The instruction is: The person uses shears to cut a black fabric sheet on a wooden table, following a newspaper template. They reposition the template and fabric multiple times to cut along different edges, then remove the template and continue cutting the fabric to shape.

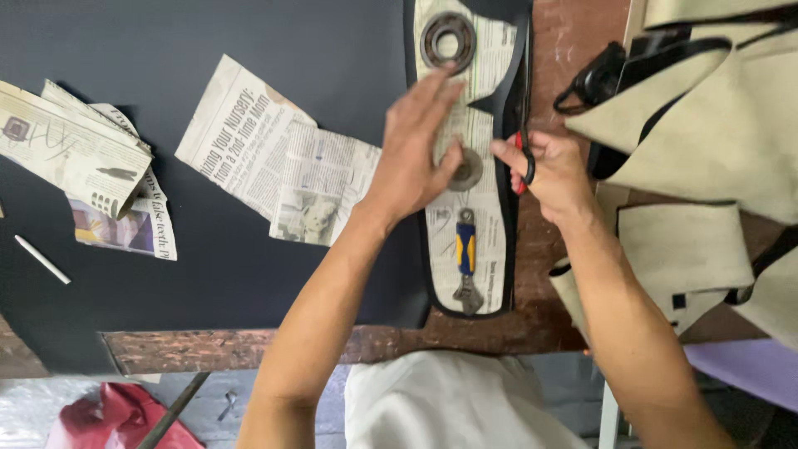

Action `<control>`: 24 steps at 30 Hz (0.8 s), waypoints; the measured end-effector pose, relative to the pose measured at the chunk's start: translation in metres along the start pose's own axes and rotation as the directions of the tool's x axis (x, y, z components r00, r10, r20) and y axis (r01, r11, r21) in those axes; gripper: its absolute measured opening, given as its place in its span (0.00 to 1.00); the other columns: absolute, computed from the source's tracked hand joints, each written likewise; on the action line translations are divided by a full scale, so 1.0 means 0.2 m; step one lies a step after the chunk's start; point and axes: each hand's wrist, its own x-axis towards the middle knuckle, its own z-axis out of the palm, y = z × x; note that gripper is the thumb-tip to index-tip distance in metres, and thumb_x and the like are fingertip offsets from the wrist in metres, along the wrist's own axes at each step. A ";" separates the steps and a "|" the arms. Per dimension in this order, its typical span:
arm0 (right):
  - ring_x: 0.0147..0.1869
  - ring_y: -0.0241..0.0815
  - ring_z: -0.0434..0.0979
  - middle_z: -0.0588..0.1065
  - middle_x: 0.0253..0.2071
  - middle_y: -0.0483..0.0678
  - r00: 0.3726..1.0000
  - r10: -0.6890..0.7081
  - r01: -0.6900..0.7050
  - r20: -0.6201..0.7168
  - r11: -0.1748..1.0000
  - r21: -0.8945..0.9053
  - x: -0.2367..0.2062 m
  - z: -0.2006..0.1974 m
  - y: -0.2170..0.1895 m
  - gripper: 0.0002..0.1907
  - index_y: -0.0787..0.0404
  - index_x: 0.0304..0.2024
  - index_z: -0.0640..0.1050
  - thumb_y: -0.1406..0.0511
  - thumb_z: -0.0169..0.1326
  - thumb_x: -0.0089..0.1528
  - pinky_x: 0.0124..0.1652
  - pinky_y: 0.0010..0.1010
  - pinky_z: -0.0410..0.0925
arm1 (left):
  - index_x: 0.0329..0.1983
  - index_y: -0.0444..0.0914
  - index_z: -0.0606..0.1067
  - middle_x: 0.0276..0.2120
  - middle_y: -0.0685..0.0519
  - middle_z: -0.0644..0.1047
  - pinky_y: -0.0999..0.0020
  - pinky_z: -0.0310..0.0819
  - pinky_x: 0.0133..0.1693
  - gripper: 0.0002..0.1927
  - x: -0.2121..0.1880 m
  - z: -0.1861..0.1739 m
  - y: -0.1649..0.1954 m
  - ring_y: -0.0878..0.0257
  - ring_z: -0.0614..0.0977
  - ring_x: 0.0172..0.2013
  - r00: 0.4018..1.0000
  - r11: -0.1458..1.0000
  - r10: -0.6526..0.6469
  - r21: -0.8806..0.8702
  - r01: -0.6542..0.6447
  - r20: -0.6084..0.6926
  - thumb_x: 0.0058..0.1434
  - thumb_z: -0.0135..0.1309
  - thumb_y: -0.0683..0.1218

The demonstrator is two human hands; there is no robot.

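My left hand (pixel 416 141) lies flat, fingers spread, on a long newspaper pattern (pixel 486 241) laid over black sheet material (pixel 208 274). My right hand (pixel 553 170) grips red-handled scissors (pixel 524 158) at the pattern's right edge, where a cut strip of black material (pixel 507 91) curls up. A round metal weight (pixel 467 172) sits just under my left fingertips. A metal ring bearing (pixel 448 38) rests at the pattern's far end, and a blue and yellow adjustable wrench (pixel 466 262) lies on its near end.
Loose newspaper pieces (pixel 278 158) and a folded stack (pixel 75 145) lie on the black sheet at left, with a white chalk stick (pixel 41 259). Beige fabric pieces with black straps (pixel 715 125) pile at right. The wooden table edge (pixel 249 349) runs along the front.
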 end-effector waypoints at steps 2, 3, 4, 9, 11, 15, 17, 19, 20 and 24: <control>0.23 0.30 0.69 0.73 0.25 0.41 0.998 0.031 -0.034 0.052 0.998 0.044 0.00 -0.05 -0.06 0.11 0.64 0.37 0.79 0.63 0.65 0.63 0.23 0.23 0.63 | 0.73 0.39 0.65 0.73 0.48 0.64 0.50 0.53 0.74 0.33 0.11 0.03 -0.02 0.49 0.63 0.75 0.975 0.997 0.001 0.069 0.015 -0.221 0.67 0.59 0.49; 0.23 0.31 0.70 0.73 0.25 0.42 0.992 0.065 -0.066 0.109 0.998 0.014 -0.02 -0.07 -0.10 0.11 0.64 0.38 0.79 0.62 0.64 0.64 0.25 0.23 0.64 | 0.72 0.39 0.64 0.72 0.47 0.65 0.51 0.54 0.73 0.33 0.19 0.08 -0.03 0.49 0.65 0.74 0.954 0.997 -0.015 0.068 0.036 -0.298 0.68 0.60 0.51; 0.24 0.32 0.71 0.74 0.25 0.44 0.983 0.093 -0.091 0.161 0.996 -0.019 -0.02 -0.12 -0.16 0.12 0.64 0.38 0.79 0.61 0.63 0.65 0.26 0.24 0.64 | 0.72 0.38 0.64 0.71 0.46 0.67 0.52 0.55 0.71 0.33 0.28 0.13 -0.04 0.50 0.66 0.73 0.926 0.997 -0.022 0.064 0.050 -0.376 0.68 0.61 0.53; 0.28 0.39 0.79 0.79 0.26 0.48 0.882 0.421 -0.311 0.211 0.856 -0.413 0.03 -0.44 -0.51 0.17 0.66 0.39 0.80 0.58 0.61 0.59 0.30 0.31 0.74 | 0.70 0.36 0.64 0.67 0.46 0.66 0.47 0.53 0.72 0.39 0.56 0.28 -0.11 0.49 0.65 0.69 0.858 0.970 -0.038 0.189 0.156 -0.512 0.63 0.63 0.58; 0.28 0.40 0.79 0.79 0.26 0.50 0.866 0.469 -0.266 0.175 0.727 -0.633 0.10 -0.59 -0.63 0.19 0.67 0.39 0.81 0.57 0.63 0.57 0.30 0.31 0.73 | 0.69 0.36 0.65 0.68 0.46 0.65 0.47 0.52 0.72 0.39 0.55 0.32 -0.11 0.49 0.64 0.70 0.864 0.958 -0.058 0.214 0.189 -0.501 0.62 0.63 0.59; 0.26 0.41 0.73 0.76 0.24 0.52 0.865 0.495 -0.135 0.075 0.374 -0.918 0.37 -0.81 -0.83 0.20 0.65 0.43 0.83 0.57 0.68 0.57 0.28 0.32 0.68 | 0.64 0.37 0.67 0.70 0.45 0.62 0.45 0.49 0.73 0.35 0.57 0.34 -0.14 0.49 0.62 0.71 0.867 0.944 -0.046 0.262 0.200 -0.495 0.61 0.64 0.59; 0.24 0.44 0.72 0.75 0.23 0.55 0.828 0.560 -0.079 0.040 0.187 -0.979 0.53 -0.90 -0.89 0.21 0.65 0.47 0.81 0.58 0.70 0.59 0.26 0.33 0.67 | 0.60 0.38 0.68 0.70 0.45 0.62 0.45 0.48 0.73 0.32 0.58 0.35 -0.14 0.49 0.61 0.71 0.873 0.943 -0.079 0.247 0.222 -0.482 0.61 0.64 0.59; 0.23 0.44 0.70 0.74 0.22 0.54 0.810 0.578 -0.059 0.101 0.252 -0.966 0.65 -0.97 -0.91 0.22 0.66 0.47 0.80 0.61 0.72 0.56 0.25 0.35 0.65 | 0.57 0.38 0.68 0.70 0.46 0.62 0.45 0.49 0.73 0.31 0.61 0.34 -0.15 0.49 0.61 0.72 0.874 0.942 -0.088 0.246 0.229 -0.478 0.61 0.64 0.59; 0.23 0.44 0.69 0.74 0.22 0.53 0.802 0.582 -0.050 0.133 0.287 -0.957 0.71 -0.99 -0.91 0.23 0.66 0.47 0.79 0.63 0.74 0.54 0.25 0.37 0.64 | 0.57 0.38 0.68 0.70 0.46 0.62 0.46 0.49 0.73 0.30 0.62 0.34 -0.15 0.49 0.61 0.72 0.874 0.938 -0.105 0.244 0.245 -0.474 0.61 0.64 0.59; 0.24 0.39 0.69 0.75 0.22 0.49 0.772 0.629 0.014 0.096 0.135 -0.991 0.89 -1.00 -0.89 0.22 0.62 0.46 0.80 0.61 0.73 0.54 0.28 0.31 0.64 | 0.62 0.36 0.67 0.72 0.46 0.61 0.47 0.46 0.75 0.33 0.67 0.34 -0.15 0.51 0.60 0.73 0.871 0.919 -0.145 0.263 0.295 -0.470 0.63 0.61 0.60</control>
